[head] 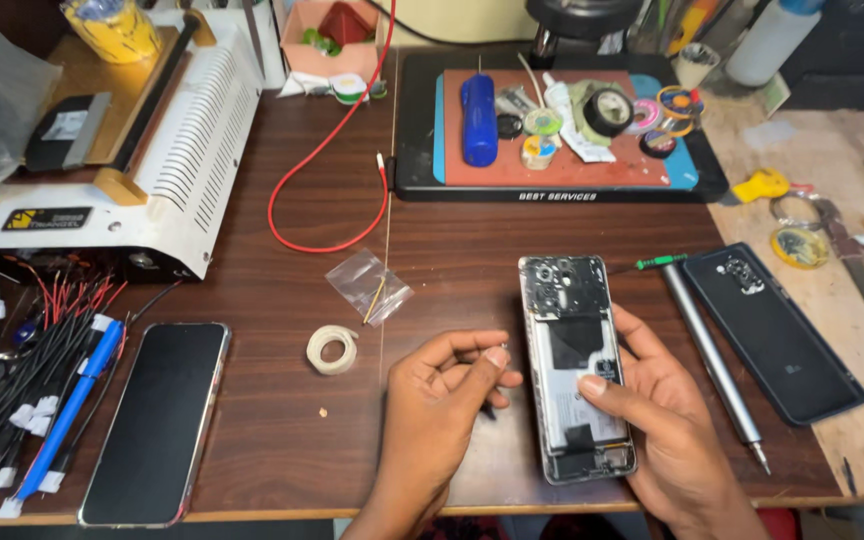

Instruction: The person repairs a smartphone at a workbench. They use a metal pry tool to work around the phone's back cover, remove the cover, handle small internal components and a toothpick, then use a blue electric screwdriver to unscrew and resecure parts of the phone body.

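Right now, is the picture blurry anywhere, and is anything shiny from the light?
In the head view, the opened phone held by the right hand looks sharp; the left hand is slightly soft; the black phone lying at the left shows a pale sheen along its edge; the table edges bend a little, as with a wide lens.

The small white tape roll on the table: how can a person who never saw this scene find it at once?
Start at the dark wooden table and find the left hand. Just left of it lies the white tape roll, flat, between the black phone and that hand. It is the only plain white ring there; the clear plastic bag above it is flat and transparent.
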Motion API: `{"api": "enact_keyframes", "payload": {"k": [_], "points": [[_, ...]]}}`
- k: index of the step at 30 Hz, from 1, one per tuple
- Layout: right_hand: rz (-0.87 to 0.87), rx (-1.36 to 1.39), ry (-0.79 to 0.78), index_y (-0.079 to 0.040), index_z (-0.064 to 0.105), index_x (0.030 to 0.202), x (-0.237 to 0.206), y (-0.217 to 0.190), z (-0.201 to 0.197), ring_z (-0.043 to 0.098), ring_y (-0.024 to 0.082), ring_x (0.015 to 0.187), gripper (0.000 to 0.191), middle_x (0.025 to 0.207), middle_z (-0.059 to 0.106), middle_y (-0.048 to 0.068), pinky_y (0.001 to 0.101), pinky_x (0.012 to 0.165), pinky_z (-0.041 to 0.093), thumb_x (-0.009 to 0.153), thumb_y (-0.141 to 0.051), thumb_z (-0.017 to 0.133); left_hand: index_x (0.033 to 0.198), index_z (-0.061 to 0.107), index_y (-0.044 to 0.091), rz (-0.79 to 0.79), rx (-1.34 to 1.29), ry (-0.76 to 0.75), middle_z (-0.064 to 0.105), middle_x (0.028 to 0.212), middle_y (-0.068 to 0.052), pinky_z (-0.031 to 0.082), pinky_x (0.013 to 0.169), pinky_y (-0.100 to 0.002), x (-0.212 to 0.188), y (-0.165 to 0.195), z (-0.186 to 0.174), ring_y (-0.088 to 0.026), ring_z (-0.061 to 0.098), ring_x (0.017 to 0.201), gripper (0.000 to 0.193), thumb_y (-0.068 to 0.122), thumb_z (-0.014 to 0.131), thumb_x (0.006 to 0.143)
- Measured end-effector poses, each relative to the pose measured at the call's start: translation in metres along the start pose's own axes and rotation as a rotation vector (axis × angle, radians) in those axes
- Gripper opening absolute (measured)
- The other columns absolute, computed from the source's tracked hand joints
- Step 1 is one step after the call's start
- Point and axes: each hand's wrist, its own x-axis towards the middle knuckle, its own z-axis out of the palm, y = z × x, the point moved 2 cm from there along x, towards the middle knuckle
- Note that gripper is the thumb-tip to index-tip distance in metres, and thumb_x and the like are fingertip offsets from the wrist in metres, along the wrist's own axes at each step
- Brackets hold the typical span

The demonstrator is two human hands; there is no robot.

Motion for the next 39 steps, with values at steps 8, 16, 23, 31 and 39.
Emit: {"api": "enact_keyframes", "payload": {"k": [8, 16, 23, 31, 39], "points": [[-0.051, 0.041, 0.035, 0.000, 0.039, 0.153, 0.001, 0.004, -0.008, 0.067, 0.023, 0.108, 0.070, 0.123, 0.067, 0.020, 0.0384, 0.091, 0.053, 0.085, 0.007, 0.051, 0.110, 0.074, -0.006, -0.041, 0.035, 0.020, 0.078, 0.091, -0.011, 0.055, 0.065, -0.025, 0.005, 0.003, 0.005, -0.014, 0.075, 0.080, 0.024, 0.004, 0.070, 0.088], [-0.054, 0.024, -0.003, 0.001, 0.036, 0.154, -0.002, 0.001, -0.003, 0.067, 0.023, 0.109, 0.070, 0.123, 0.067, 0.021, 0.0394, 0.093, 0.054, 0.087, 0.007, 0.053, 0.109, 0.074, -0.006, 0.005, 0.044, -0.063, 0.078, 0.095, -0.011, 0.057, 0.067, -0.024, 0.001, 0.000, 0.009, -0.013, 0.074, 0.082, 0.022, 0.001, 0.070, 0.089], [-0.063, -0.033, 0.011, 0.002, 0.033, 0.154, -0.004, 0.000, 0.002, 0.066, 0.019, 0.111, 0.071, 0.124, 0.067, 0.018, 0.0367, 0.093, 0.055, 0.087, 0.008, 0.054, 0.108, 0.073, -0.007, -0.033, 0.058, -0.045, 0.077, 0.092, -0.011, 0.057, 0.067, -0.024, 0.000, 0.000, 0.008, -0.012, 0.074, 0.080, 0.022, 0.002, 0.071, 0.088], [-0.073, -0.054, -0.001, 0.002, 0.032, 0.156, -0.006, 0.003, -0.002, 0.069, 0.021, 0.106, 0.071, 0.121, 0.068, 0.023, 0.0373, 0.088, 0.058, 0.088, 0.008, 0.055, 0.107, 0.073, -0.007, -0.015, 0.046, -0.042, 0.077, 0.091, -0.010, 0.058, 0.066, -0.024, -0.001, 0.000, 0.009, -0.012, 0.075, 0.079, 0.022, 0.001, 0.070, 0.087], [-0.102, -0.100, 0.011, 0.001, 0.031, 0.156, -0.009, 0.001, 0.004, 0.067, 0.021, 0.112, 0.072, 0.126, 0.065, 0.021, 0.0377, 0.093, 0.056, 0.088, 0.008, 0.055, 0.104, 0.073, -0.008, -0.002, 0.087, -0.010, 0.076, 0.088, -0.009, 0.054, 0.062, -0.020, -0.003, -0.001, 0.009, -0.008, 0.072, 0.073, 0.019, 0.000, 0.072, 0.087]]}}
